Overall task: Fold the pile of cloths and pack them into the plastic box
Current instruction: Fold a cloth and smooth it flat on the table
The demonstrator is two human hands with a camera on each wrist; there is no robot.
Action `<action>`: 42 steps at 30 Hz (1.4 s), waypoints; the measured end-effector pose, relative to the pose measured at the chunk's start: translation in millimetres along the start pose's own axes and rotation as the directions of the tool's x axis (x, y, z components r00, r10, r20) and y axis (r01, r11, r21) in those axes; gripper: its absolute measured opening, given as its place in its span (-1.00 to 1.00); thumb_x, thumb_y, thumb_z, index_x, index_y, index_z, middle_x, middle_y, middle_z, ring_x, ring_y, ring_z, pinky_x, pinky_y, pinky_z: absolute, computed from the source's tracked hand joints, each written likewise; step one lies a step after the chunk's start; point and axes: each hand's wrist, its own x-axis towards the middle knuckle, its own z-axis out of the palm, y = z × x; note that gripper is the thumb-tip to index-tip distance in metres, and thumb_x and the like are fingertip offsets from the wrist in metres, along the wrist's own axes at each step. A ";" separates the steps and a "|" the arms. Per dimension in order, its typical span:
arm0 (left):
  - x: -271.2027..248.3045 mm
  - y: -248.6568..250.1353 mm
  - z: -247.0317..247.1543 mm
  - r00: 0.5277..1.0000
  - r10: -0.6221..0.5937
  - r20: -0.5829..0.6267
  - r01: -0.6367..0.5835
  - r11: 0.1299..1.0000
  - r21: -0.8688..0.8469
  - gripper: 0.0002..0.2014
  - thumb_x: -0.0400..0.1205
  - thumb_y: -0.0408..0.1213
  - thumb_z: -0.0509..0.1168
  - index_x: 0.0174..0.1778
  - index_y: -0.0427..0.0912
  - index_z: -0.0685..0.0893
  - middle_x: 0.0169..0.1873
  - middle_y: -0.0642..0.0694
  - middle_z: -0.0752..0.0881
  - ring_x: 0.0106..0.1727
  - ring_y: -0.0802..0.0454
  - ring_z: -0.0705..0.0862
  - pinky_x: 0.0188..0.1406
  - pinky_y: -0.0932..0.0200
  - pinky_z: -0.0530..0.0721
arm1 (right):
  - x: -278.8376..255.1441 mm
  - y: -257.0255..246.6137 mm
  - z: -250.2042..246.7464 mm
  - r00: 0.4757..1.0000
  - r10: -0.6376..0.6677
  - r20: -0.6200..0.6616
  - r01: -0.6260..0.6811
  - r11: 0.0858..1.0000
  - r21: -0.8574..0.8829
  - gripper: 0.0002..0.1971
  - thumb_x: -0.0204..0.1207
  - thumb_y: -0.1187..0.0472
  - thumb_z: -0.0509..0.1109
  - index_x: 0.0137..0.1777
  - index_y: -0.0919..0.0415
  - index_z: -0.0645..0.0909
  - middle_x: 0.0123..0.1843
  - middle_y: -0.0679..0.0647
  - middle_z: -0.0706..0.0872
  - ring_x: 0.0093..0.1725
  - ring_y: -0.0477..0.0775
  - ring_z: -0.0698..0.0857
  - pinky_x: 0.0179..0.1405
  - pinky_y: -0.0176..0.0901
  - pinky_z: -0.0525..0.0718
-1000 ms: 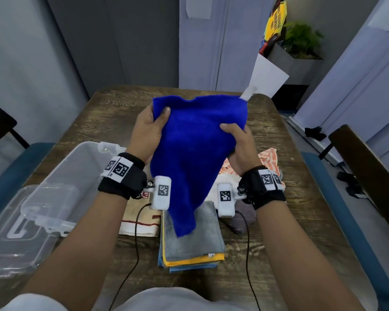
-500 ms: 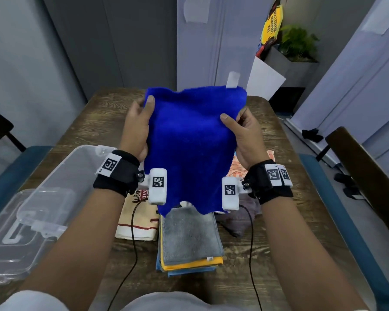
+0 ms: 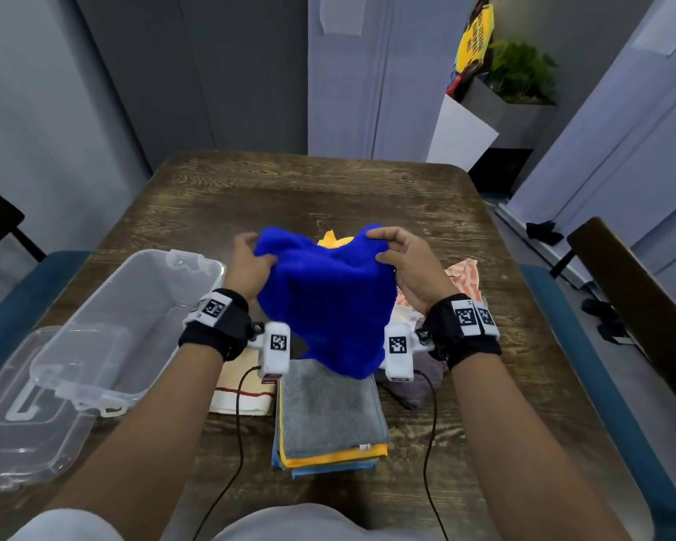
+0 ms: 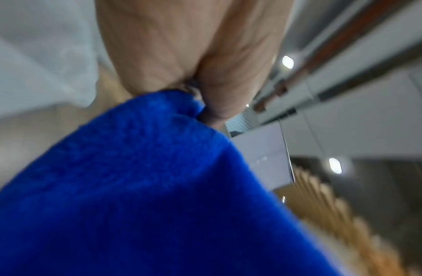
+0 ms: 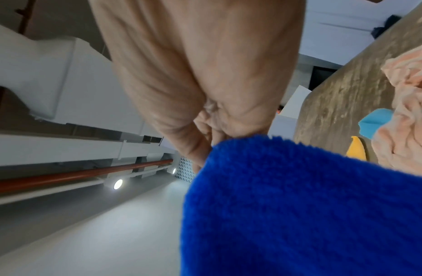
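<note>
A fluffy royal-blue cloth hangs in the air between both hands above the table. My left hand pinches its top left corner and my right hand pinches the top right corner. The blue cloth fills the left wrist view, gripped by the left hand. In the right wrist view the cloth sits under the right hand. A folded stack, grey on top of yellow and blue, lies below. The clear plastic box stands open at the left.
The box lid lies by the box's near left side. A cream cloth with red stripes, a peach patterned cloth, a yellow cloth tip and a dark grey cloth lie unfolded around the stack. Chairs flank the wooden table.
Both hands have lowered the blue cloth from chest height toward the table, and it now sags between the two pinched corners. The head view has tilted down.
</note>
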 end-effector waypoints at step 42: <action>-23.9 134.2 -33.6 0.691 0.721 -0.051 -0.702 0.686 0.191 -0.91 0.64 -0.18 0.42 0.00 -0.07 0.68 -0.09 0.09 0.75 -0.03 0.15 0.73 0.13 0.14 0.72 | -24.5 134.2 -21.9 0.950 0.243 0.195 -0.021 0.674 -0.738 -0.87 0.64 0.30 0.39 -0.01 0.07 0.52 -0.16 0.10 0.70 -0.13 0.16 0.70 -0.02 0.22 0.69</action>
